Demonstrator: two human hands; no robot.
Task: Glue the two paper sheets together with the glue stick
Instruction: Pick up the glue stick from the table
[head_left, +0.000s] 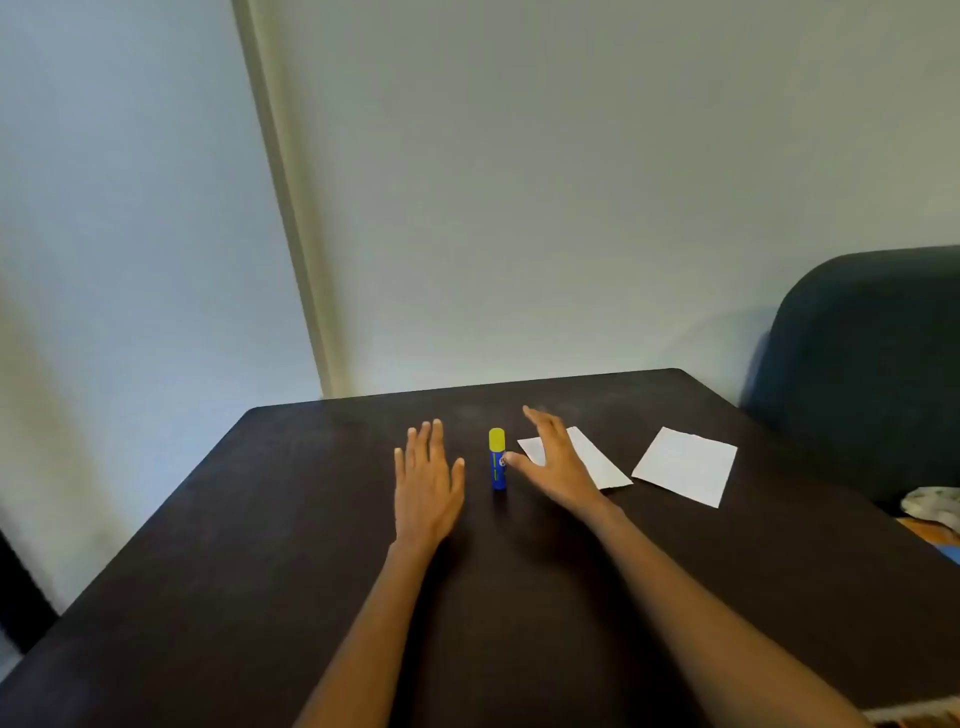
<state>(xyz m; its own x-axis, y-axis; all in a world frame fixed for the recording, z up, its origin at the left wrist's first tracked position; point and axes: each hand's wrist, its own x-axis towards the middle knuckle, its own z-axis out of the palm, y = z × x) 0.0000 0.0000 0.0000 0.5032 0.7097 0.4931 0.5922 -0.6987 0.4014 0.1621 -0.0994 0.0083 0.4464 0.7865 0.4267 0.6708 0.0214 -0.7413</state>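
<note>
Fingers (423, 441) of both hands spread wide and holding nothing; that noted, items follow by size. Wall (519, 182): pale, plain, with a cream vertical trim strip (283, 197) running down to the table's far edge. Table (260, 571): dark brown, matte top with rounded far corners, bearing all task items. Chair (862, 364): dark teal upholstered back, at the table's right side. Left hand (427, 486): palm down, fingers extended and slightly fanned, low over the tabletop just left of the glue stick; whether it touches the surface cannot be told. Right hand (558, 460): open, fingers stretched forward, thumb tip at or just beside the glue stick's barrel, contact uncertain; the hand covers part of the nearer sheet. Far paper sheet (685, 465): white, flat on the table, right of the hands, apart from the other sheet. Near paper sheet (605, 467): white, flat, partly under the right hand, just right of the glue stick. Glue stick (497, 460): blue barrel, yellow cap on, standing upright on the table between the two hands.
</note>
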